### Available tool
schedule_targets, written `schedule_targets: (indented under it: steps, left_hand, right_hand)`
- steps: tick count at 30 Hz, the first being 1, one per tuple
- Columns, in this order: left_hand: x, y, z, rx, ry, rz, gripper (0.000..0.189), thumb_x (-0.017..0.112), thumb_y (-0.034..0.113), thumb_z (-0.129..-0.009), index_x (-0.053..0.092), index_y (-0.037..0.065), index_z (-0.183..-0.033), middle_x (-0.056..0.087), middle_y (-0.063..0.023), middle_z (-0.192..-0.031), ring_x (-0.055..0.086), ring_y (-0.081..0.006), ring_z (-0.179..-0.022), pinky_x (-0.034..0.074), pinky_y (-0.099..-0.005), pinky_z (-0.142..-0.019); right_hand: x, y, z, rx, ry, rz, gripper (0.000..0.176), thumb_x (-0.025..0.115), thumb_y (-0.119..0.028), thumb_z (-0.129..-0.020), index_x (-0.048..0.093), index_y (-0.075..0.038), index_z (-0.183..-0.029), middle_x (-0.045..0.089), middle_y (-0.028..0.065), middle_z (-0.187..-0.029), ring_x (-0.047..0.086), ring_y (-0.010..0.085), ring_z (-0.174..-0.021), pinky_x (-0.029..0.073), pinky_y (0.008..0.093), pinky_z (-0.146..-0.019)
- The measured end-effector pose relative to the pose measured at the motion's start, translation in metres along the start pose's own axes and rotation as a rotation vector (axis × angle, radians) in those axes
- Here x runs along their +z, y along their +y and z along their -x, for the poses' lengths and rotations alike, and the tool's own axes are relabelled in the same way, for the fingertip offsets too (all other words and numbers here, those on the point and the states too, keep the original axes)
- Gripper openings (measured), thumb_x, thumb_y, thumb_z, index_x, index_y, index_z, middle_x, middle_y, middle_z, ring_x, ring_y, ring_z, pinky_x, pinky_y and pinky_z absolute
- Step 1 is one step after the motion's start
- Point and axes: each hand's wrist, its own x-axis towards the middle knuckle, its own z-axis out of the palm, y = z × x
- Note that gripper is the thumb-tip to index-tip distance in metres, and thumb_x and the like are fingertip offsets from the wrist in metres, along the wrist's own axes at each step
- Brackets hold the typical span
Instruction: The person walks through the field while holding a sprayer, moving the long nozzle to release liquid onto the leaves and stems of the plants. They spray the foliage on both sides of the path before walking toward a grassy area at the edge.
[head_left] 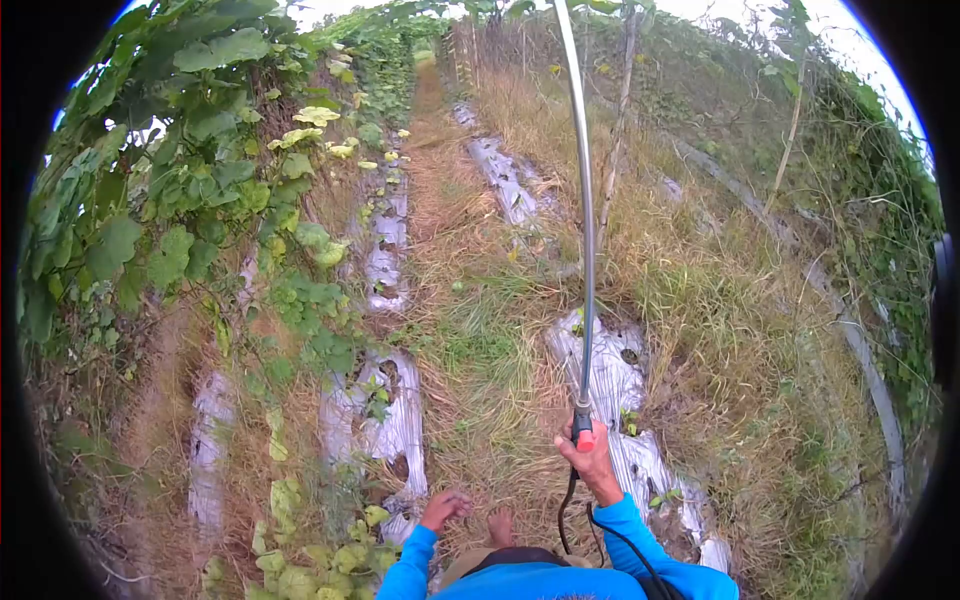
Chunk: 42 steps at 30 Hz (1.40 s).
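Note:
My right hand (592,462) is closed around the black handle of a long metal spray wand (586,230), just below its red part. The wand rises nearly upright from the hand and curves slightly left past the top edge of the view. A dark hose (563,510) hangs from the handle down toward my body. My left hand (446,509) is held low, left of my bare foot (501,526), with its fingers apart and nothing in them. Both arms wear blue sleeves.
Leafy vines (190,180) climb on the left. A grassy path (440,250) runs ahead between strips of torn silver plastic mulch (505,180). Wooden poles (622,120), netting and more vines stand on the right. Small green plants grow through holes in the mulch.

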Motion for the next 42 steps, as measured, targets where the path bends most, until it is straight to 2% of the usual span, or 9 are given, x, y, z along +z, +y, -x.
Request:
schedule_targets:
  steps: [3,4,7,12,19,25,33,40,42]
  left_hand:
    - [0.037,-0.011,0.04,-0.041,0.059,-0.171,0.023,0.05,0.013,-0.086,0.063,0.002,-0.102,0.066,-0.006,-0.087,0.06,-0.0108,-0.069,0.05,-0.0233,-0.059]
    - [0.052,-0.017,0.054,-0.028,0.082,-0.137,0.023,0.051,0.014,-0.086,0.063,0.002,-0.102,0.066,-0.0054,-0.085,0.06,-0.0104,-0.069,0.049,-0.0229,-0.059]
    - [0.086,-0.048,0.086,-0.055,0.088,-0.139,0.025,0.052,0.018,-0.084,0.064,0.003,-0.1,0.066,-0.0047,-0.084,0.06,-0.01,-0.07,0.049,-0.0229,-0.06]
    - [0.132,-0.089,0.133,-0.118,-0.035,-0.122,0.028,0.053,0.021,-0.081,0.063,0.003,-0.101,0.066,-0.0051,-0.085,0.06,-0.0119,-0.071,0.049,-0.0241,-0.062]
    - [0.166,-0.09,0.172,-0.08,-0.095,-0.152,0.029,0.054,0.021,-0.081,0.062,0.001,-0.1,0.066,-0.0064,-0.085,0.06,-0.0116,-0.072,0.047,-0.0233,-0.063]
    - [0.176,-0.094,0.203,-0.027,-0.149,-0.182,0.025,0.053,0.015,-0.082,0.063,0.001,-0.1,0.066,-0.0065,-0.085,0.061,-0.0119,-0.071,0.048,-0.0241,-0.062]
    - [0.156,-0.158,0.281,-0.043,-0.2,-0.235,0.027,0.052,0.017,-0.084,0.061,0.001,-0.104,0.066,-0.0064,-0.089,0.06,-0.0114,-0.072,0.048,-0.024,-0.065]
    - [0.166,-0.203,0.358,-0.065,-0.156,-0.214,0.026,0.05,0.017,-0.084,0.063,0.0,-0.1,0.065,-0.0063,-0.088,0.059,-0.0108,-0.072,0.048,-0.024,-0.066]
    - [0.181,-0.212,0.372,-0.033,-0.158,-0.234,0.027,0.05,0.012,-0.077,0.063,0.0,-0.098,0.067,-0.008,-0.087,0.061,-0.0135,-0.073,0.049,-0.0251,-0.064]
  right_hand:
    - [-0.05,0.042,0.064,0.001,0.124,0.23,0.034,0.077,-0.022,-0.065,0.05,-0.002,-0.068,0.045,0.0049,-0.057,0.043,0.0147,-0.054,0.039,0.0328,-0.052]
    - [-0.068,0.027,0.083,0.049,0.14,0.267,0.032,0.075,-0.019,-0.065,0.046,-0.005,-0.067,0.043,-0.0018,-0.059,0.038,0.0088,-0.055,0.033,0.0258,-0.05]
    - [-0.114,-0.006,0.131,0.177,0.195,0.276,0.032,0.076,-0.021,-0.065,0.053,-0.001,-0.071,0.05,0.0033,-0.057,0.043,0.0102,-0.052,0.041,0.0292,-0.05]
    - [-0.156,-0.042,0.16,0.15,0.315,0.312,0.029,0.075,-0.021,-0.066,0.057,-0.001,-0.076,0.051,0.002,-0.06,0.045,0.0087,-0.055,0.043,0.0278,-0.053]
    - [-0.183,-0.111,0.174,0.001,0.327,0.342,0.032,0.075,-0.024,-0.064,0.06,0.0,-0.081,0.057,0.0069,-0.064,0.051,0.0106,-0.057,0.046,0.0291,-0.057]
    - [-0.201,-0.148,0.227,-0.107,0.552,0.536,0.034,0.075,-0.026,-0.064,0.063,0.0,-0.083,0.061,0.0123,-0.065,0.057,0.0205,-0.056,0.047,0.0326,-0.057]
    - [-0.181,-0.161,0.33,0.089,0.707,0.382,0.031,0.072,-0.026,-0.069,0.061,0.001,-0.08,0.057,0.0042,-0.062,0.05,0.0105,-0.058,0.045,0.0285,-0.057]
    - [-0.211,-0.15,0.397,0.092,0.549,0.383,0.033,0.075,-0.027,-0.068,0.058,0.0,-0.076,0.054,0.0035,-0.064,0.047,0.0101,-0.06,0.043,0.0282,-0.056]
    - [-0.225,-0.15,0.416,0.094,0.471,0.414,0.035,0.076,-0.028,-0.067,0.055,0.0,-0.074,0.051,0.0027,-0.062,0.044,0.0109,-0.059,0.04,0.0284,-0.054]
